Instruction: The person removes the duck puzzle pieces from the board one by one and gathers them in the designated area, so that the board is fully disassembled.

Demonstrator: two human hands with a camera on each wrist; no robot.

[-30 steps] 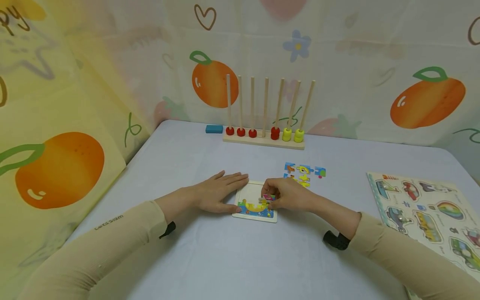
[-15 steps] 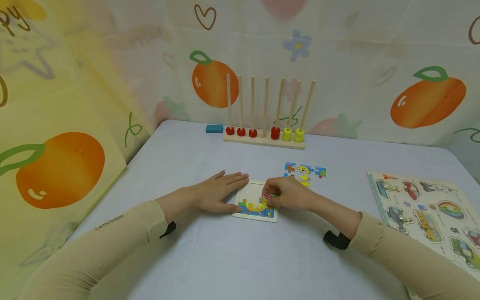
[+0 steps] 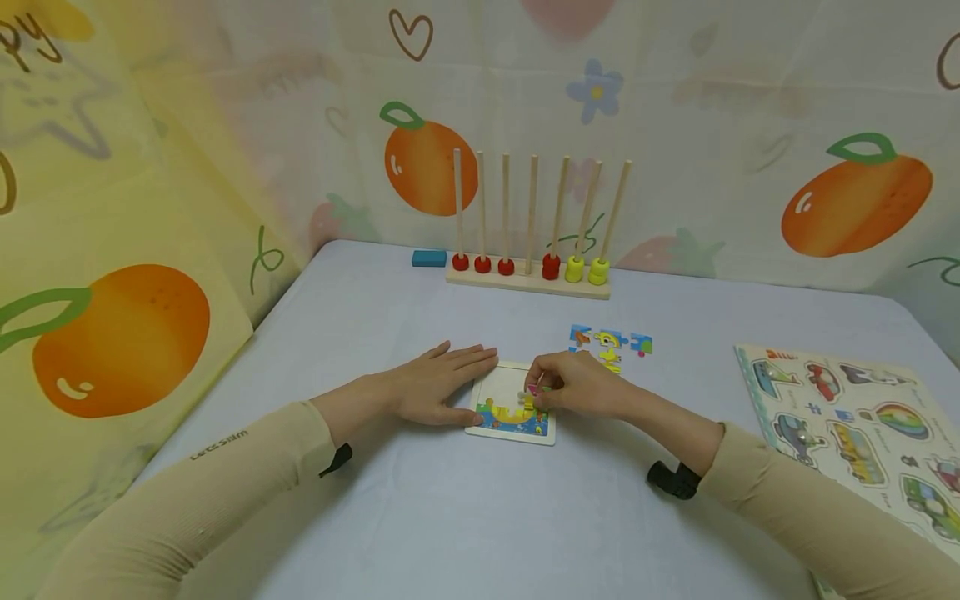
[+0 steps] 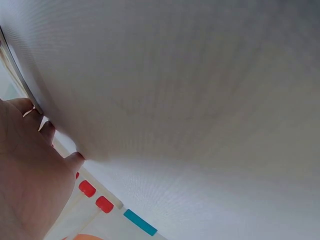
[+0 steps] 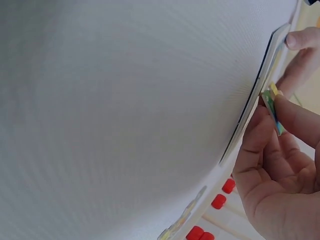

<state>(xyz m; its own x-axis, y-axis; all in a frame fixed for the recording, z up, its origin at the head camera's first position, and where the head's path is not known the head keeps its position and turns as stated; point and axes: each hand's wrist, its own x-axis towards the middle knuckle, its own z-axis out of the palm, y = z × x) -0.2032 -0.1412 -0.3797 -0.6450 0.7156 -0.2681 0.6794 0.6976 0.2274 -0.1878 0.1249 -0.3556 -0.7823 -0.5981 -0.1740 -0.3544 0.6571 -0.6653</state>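
A small jigsaw tray [image 3: 497, 384] lies in front of me, with joined pieces showing a blue and yellow picture [image 3: 510, 419] along its near side and a bare base beyond. My left hand [image 3: 435, 387] rests flat at the tray's left side, its thumb on the near left corner and fingers straight. Over the right side of the tray, my right hand [image 3: 576, 386] pinches a jigsaw piece [image 5: 270, 106] between thumb and fingers. In the right wrist view the piece stands tilted, nearly edge-on, close over the tray. The fingers hide part of it in the head view.
Several loose jigsaw pieces [image 3: 611, 339] lie beyond my right hand. At the back stands a wooden peg rack [image 3: 517, 282] with red and yellow beads, beside a blue block [image 3: 429, 258]. A vehicle puzzle board [image 3: 821, 425] lies at the right.
The jigsaw piece in my right fingers has turned, showing less of its pink face and tilting more upright over the tray. My left hand has stayed put.
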